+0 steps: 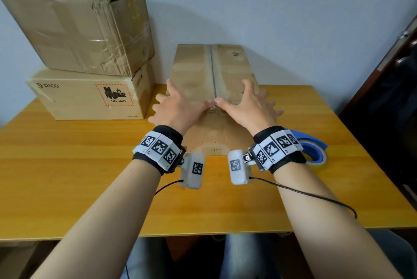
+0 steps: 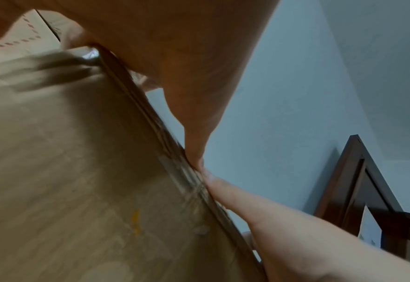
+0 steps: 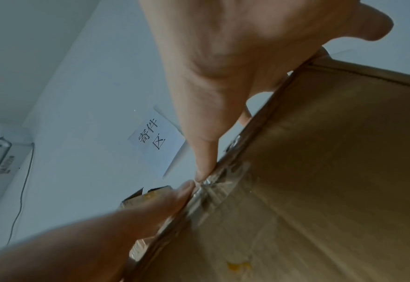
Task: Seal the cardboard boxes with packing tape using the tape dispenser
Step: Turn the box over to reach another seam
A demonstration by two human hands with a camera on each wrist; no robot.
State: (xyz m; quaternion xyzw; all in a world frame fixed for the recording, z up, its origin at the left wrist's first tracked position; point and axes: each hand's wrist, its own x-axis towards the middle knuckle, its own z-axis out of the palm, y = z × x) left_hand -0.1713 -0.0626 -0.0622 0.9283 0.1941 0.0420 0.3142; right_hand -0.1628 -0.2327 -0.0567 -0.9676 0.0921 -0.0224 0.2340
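A worn cardboard box (image 1: 228, 68) stands in the middle of the table with its top flaps closed along a centre seam (image 1: 212, 68). My left hand (image 1: 180, 107) and right hand (image 1: 248, 107) lie spread on the top flaps, fingers straight. Both thumbs meet at the seam on the near edge. The wrist views show the left thumb (image 2: 194, 148) and right thumb (image 3: 206, 166) tip to tip on a wrinkled strip of old clear tape (image 3: 219, 186). The blue tape dispenser (image 1: 313, 150) lies on the table just right of my right wrist, untouched.
Two more cardboard boxes are stacked at the back left: a PICO box (image 1: 90, 95) below, a crumpled one (image 1: 74, 23) tilted on top. The wooden table (image 1: 67, 177) meets a pale wall. A dark door (image 1: 394, 80) stands at the right.
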